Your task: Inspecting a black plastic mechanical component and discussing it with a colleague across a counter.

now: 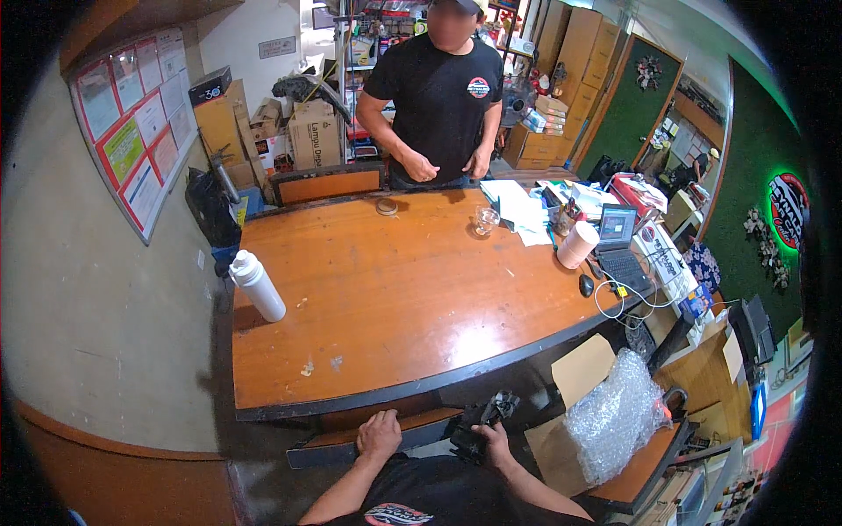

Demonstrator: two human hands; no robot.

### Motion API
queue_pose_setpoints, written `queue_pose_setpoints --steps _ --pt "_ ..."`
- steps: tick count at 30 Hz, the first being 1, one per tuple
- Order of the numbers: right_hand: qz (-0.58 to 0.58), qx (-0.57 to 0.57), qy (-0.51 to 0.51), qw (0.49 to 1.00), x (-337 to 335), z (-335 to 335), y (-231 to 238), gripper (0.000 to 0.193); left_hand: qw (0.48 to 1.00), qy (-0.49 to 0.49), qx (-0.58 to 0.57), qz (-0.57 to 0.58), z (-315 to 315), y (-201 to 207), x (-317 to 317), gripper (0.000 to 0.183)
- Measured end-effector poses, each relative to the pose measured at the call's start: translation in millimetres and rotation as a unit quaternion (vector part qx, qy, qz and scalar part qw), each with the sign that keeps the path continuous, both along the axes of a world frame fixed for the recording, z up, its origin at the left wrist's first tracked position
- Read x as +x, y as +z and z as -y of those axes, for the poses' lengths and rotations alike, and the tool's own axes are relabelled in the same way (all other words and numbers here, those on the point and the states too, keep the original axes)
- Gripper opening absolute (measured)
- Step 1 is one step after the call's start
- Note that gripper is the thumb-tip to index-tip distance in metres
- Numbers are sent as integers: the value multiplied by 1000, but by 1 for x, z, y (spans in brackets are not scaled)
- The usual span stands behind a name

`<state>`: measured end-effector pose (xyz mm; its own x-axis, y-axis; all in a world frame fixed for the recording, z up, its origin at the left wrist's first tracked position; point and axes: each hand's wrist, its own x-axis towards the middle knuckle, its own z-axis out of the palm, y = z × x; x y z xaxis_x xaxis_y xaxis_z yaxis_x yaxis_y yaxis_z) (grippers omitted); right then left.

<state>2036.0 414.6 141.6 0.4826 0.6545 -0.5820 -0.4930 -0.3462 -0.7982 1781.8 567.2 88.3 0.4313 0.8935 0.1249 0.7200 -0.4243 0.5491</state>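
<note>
My left hand (379, 436) is closed over the top edge of a wooden chair back (329, 453), just below the table's near edge. In my right hand (496, 444) is a black, irregular object (474, 431) with several jutting parts; its exact kind cannot be made out. That hand is closed round its right side, to the left of an open cardboard box (561, 451). A sheet of bubble wrap (617, 419) bulges out of the box. The brown wooden table (377, 307) with a dark border stretches ahead of both hands.
On the table's left stands a white bottle (258, 287). Toward the right are a glass bowl (484, 221), papers (519, 210), a pink cylinder (578, 245), a mouse (586, 286) and a laptop (623, 262) with cables. Across the table stands a person in a black shirt (434, 101).
</note>
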Motion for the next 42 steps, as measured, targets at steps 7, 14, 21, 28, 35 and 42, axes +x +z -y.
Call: queue_pose_setpoints --steps 7,14,21,28,35,42 --pt "-53 31 -11 998 5 1 -16 42 1000 5 -5 0 -1 4 1 25" --pt "13 26 -15 999 3 8 -6 36 999 -12 -31 18 1 14 3 25" --pt "16 10 4 1000 6 23 -43 48 1000 -7 -24 8 10 3 -3 26" --pt "-41 95 -82 991 27 -15 36 65 996 67 -52 -12 -5 4 21 29" --pt "-47 165 -60 983 51 -21 79 64 789 121 -418 434 -52 34 72 9" --pt "-33 122 -62 990 47 2 69 66 734 -13 -404 545 -35 94 118 11"
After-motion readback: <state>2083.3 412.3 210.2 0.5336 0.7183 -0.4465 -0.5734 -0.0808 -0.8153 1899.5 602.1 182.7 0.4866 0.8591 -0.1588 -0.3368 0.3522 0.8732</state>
